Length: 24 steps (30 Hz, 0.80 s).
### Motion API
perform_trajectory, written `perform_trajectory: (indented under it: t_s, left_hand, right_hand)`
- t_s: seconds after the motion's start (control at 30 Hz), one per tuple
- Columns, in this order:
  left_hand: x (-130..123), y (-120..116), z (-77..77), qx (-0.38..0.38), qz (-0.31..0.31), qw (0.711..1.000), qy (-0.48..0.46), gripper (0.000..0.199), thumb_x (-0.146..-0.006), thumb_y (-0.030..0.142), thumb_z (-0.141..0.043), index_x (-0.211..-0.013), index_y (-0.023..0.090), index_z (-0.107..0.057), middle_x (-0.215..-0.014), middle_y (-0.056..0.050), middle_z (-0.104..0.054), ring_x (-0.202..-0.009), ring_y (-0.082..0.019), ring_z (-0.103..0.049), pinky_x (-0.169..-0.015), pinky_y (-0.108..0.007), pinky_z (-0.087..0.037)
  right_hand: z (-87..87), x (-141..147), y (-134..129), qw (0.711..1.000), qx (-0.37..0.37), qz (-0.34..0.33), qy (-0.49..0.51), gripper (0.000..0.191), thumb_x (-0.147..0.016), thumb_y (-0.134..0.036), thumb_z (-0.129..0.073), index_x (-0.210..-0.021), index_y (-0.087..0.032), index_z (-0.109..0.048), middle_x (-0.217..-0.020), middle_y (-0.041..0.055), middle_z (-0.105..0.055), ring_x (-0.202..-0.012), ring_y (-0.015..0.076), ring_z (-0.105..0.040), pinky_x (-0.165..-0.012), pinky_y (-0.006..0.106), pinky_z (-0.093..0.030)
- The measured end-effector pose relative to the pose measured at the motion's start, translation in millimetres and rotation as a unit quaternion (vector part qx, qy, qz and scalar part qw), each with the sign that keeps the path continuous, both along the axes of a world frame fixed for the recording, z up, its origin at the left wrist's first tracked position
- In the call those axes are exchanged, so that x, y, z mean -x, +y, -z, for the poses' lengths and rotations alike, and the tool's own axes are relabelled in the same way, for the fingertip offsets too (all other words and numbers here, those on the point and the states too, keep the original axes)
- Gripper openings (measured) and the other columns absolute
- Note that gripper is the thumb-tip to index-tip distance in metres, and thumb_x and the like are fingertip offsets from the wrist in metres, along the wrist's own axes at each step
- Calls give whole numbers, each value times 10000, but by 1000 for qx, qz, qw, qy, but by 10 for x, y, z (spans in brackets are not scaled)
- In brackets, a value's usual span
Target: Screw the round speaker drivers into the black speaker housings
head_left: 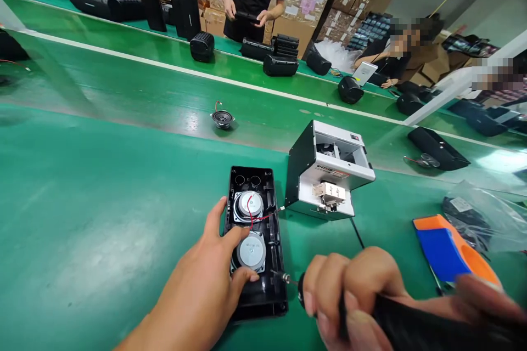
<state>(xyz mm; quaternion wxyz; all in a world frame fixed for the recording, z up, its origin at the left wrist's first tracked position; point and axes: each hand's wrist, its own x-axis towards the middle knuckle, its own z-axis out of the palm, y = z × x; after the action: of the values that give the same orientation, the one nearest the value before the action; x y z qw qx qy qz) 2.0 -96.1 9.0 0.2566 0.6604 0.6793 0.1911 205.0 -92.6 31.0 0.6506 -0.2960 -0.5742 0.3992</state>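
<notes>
A black speaker housing (pixel 276 241) lies on the green bench with its inside facing up. Two round speaker drivers sit in it, an upper driver (pixel 250 205) and a lower driver (pixel 252 251), with a red wire (pixel 263 217) running across to a white plug. My left hand (pixel 206 269) steadies the work: thumb and index finger span the lower driver, another finger lies along the housing's left edge. Closed around a black electric screwdriver (pixel 415 321) is my right hand (pixel 354 285). Its bit points left, over the housing's lower right part; whether it touches cannot be made out.
A screw feeder (pixel 329 175) stands just right of the housing. Farther right are an orange and blue tray (pixel 444 252) and a clear plastic bag (pixel 481 219). A loose driver (pixel 223 119) rests on the conveyor (pixel 164 88). Co-workers handle black speakers across it.
</notes>
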Motion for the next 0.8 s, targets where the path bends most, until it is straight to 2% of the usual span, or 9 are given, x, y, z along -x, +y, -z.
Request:
perform_trajectory:
  t_s: [0.07, 0.17, 0.27, 0.5, 0.63, 0.8]
  left_hand:
    - [-4, 9, 0, 1, -2, 1000, -1, 451, -891, 93, -802, -1297, 288, -780, -1898, -129, -248, -952, -345, -879, -785, -520, -750]
    - [-11, 23, -16, 3, -1, 1000, -14, 471, -891, 85, -799, -1311, 298, -769, -1899, -117, -245, -968, -338, -876, -789, -514, -749]
    - [-15, 22, -39, 11, -3, 1000, -14, 468, -894, 85, -804, -1307, 303, -768, -1900, -109, -241, -951, -335, -877, -794, -518, -746]
    - [-1, -9, -60, 27, -6, 1000, -9, 473, -903, 87, -804, -1315, 315, -766, -1904, -103, -231, -986, -344, -878, -814, -514, -743]
    - [-10, 6, -75, 57, -6, 998, -6, 473, -904, 115, -833, -1328, 313, -765, -1921, -93, -182, -1080, -371, -865, -858, -524, -738]
    - [-44, 28, -86, 59, -1, 998, 12, 416, -911, 109, -820, -1285, 283, -766, -1920, -118, -176, -999, -344, -870, -853, -525, -730]
  right_hand:
    - [60, 126, 41, 1000, -18, 8, 11, 168, -1099, -266, -733, -1142, -365, -605, -718, -74, -523, -438, 164, -489, -431, 334, -502]
    - [110, 244, 77, 1000, -22, 11, 19, 490, -1102, -190, -702, -1438, -455, -463, -800, -77, -560, -493, 160, -533, -460, 304, -506]
    - [145, 259, 75, 1000, -17, -4, 23, 615, -1133, -165, -646, -1578, -470, -351, -855, -76, -547, -540, 146, -546, -494, 297, -517]
    - [180, 246, 64, 999, -27, -23, 34, 611, -1137, -118, -618, -1594, -434, -365, -905, -67, -545, -598, 131, -571, -557, 313, -548]
    - [213, 240, 77, 998, -32, -28, 37, 626, -1126, -84, -620, -1595, -407, -361, -917, -58, -567, -609, 135, -587, -569, 319, -548]
    - [252, 239, 104, 996, -72, -54, 0, 591, -1105, -93, -639, -1559, -417, -443, -889, -46, -550, -626, 171, -583, -541, 322, -518]
